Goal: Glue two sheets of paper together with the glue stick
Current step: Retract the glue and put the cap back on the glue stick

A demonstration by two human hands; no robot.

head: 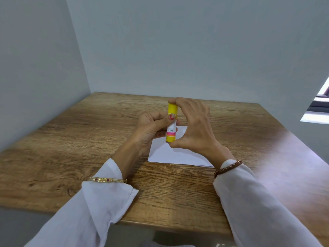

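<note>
A yellow glue stick point(172, 122) with a pink and white label stands upright in the air above the table, its cap on. My left hand point(151, 129) grips its middle from the left, thumb across the label. My right hand point(192, 125) spans it from the right, fingertips on the cap's top and thumb under the base. Below both hands white paper point(170, 155) lies flat on the wooden table point(80, 139); I cannot tell whether it is one sheet or two stacked.
Grey walls close the table in at the left and back. A window frame point(320, 107) shows at the right edge. The table's near edge runs just under my white sleeves.
</note>
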